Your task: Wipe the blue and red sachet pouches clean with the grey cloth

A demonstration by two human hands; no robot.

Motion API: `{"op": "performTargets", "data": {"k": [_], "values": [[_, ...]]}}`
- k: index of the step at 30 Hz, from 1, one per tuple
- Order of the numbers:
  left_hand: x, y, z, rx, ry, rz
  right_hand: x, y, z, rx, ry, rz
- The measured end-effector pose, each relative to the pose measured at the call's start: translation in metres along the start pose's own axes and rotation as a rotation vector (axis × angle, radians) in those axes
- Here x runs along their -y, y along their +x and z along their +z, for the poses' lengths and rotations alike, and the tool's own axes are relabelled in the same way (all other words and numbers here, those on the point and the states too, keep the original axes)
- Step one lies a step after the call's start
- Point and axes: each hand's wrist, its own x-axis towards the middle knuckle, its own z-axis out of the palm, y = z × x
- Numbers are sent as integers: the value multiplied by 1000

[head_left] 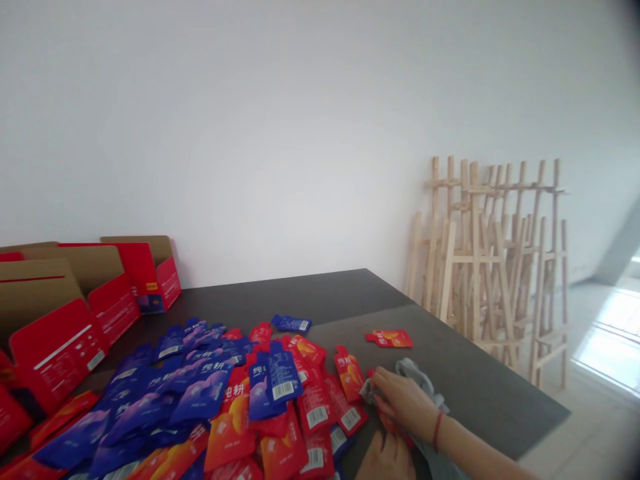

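My right hand (403, 400), with a red string around its wrist, grips a crumpled grey cloth (417, 380) at the table's right side. A red spouted pouch (395, 423) lies partly under that hand and the cloth. My left hand (385, 460) is cut off by the bottom of the picture, close beneath my right forearm. A large heap of blue and red spouted pouches (240, 400) covers the table's left part, and its nearest pouches lie just left of my hands. One red pouch (390, 339) lies apart, beyond my right hand.
The dark grey table (475, 380) ends in a corner at the right, above a pale tiled floor. Open red and brown cardboard cartons (55, 340) stand along its left side by a white wall. Several wooden easels (490, 267) lean together beyond the table.
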Motion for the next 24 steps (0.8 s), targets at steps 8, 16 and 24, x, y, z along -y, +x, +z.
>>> {"op": "performTargets", "data": {"k": [8, 16, 24], "values": [[6, 5, -21, 74, -23, 38, -4, 29, 0, -20, 45, 31], [6, 5, -24, 56, -46, 70, -6, -41, -7, 63, 245, -57], [18, 18, -49, 263, -115, 127, -24, -14, 0, -48, 169, 19]]}}
